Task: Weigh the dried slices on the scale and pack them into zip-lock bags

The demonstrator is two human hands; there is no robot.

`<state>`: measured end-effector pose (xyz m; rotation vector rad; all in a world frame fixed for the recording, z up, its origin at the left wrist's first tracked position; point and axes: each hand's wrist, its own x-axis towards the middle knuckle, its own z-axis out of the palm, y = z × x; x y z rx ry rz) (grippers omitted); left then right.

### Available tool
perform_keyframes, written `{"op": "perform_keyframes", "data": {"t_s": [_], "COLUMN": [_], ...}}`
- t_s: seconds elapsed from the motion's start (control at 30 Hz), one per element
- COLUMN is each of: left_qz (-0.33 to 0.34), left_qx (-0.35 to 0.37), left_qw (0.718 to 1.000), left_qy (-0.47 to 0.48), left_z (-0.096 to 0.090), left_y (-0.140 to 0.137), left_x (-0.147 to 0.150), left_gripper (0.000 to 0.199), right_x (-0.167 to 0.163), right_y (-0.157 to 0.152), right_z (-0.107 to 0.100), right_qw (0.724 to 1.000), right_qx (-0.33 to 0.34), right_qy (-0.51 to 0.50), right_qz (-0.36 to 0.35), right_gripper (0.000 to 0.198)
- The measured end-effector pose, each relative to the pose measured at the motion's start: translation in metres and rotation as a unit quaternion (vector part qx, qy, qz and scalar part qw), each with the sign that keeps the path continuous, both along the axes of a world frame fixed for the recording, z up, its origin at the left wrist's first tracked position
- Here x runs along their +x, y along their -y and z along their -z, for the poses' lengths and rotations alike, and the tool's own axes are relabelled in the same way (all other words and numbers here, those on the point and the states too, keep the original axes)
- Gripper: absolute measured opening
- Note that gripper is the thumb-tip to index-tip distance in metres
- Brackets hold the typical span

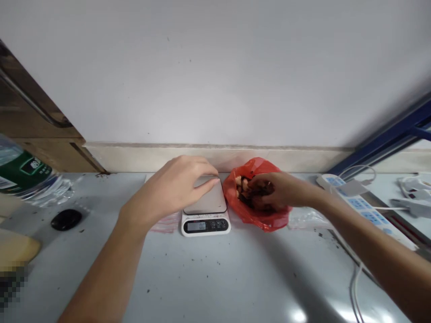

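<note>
A white kitchen scale (pixel 206 226) stands on the grey table, its display showing what looks like 0.0. My left hand (pixel 180 186) hovers over the left side of its pan, thumb and fingers apart, with nothing between them. Right beside the scale sits a red plastic bag (pixel 266 222), its mouth spread wide. Light and dark brown pieces (pixel 240 186) lie inside, their kind unclear. My right hand (pixel 274 188) reaches into the bag, fingers curled among the dark contents; what they grip is hidden.
Clear plastic bags (pixel 166 223) lie partly under the scale's left side, and another clear bag (pixel 308 218) is right of the red one. A power strip (pixel 367 211) with cables lies at right. A large water bottle (pixel 30 172) and a black oval object (pixel 66 220) are at left.
</note>
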<state>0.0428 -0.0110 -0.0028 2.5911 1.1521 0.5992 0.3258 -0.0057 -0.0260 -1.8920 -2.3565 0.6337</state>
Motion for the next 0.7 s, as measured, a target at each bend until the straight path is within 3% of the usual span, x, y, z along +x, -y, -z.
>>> {"op": "perform_keyframes", "data": {"t_s": [0.1,0.33,0.47,0.57,0.7], "left_qz": [-0.010,-0.024,-0.032,-0.065,-0.112], "left_qx": [0.001,-0.018,-0.038,-0.091,-0.204], "left_qw": [1.000,0.999,0.998,0.991,0.953], "left_qy": [-0.001,-0.010,-0.026,-0.079,-0.192], "left_z": [-0.002,-0.010,-0.014,-0.014,-0.007], "left_y": [-0.001,-0.001,-0.003,-0.006,-0.012], "left_x": [-0.008,-0.015,-0.022,-0.031,-0.043], "left_gripper": [0.027,0.031,0.035,0.047,0.062], "right_x": [-0.003,-0.005,-0.003,-0.017,-0.062], "right_y": [-0.006,-0.014,-0.014,-0.012,-0.010], "right_z": [-0.013,-0.014,-0.029,-0.041,-0.040], "right_qw": [0.996,0.996,0.999,0.999,0.995], "right_qx": [-0.060,-0.028,-0.027,0.001,0.006], "right_qy": [0.051,0.079,0.029,-0.025,-0.054], "right_qz": [0.045,0.022,0.011,-0.027,-0.082], "right_gripper": [0.037,0.041,0.040,0.042,0.042]}}
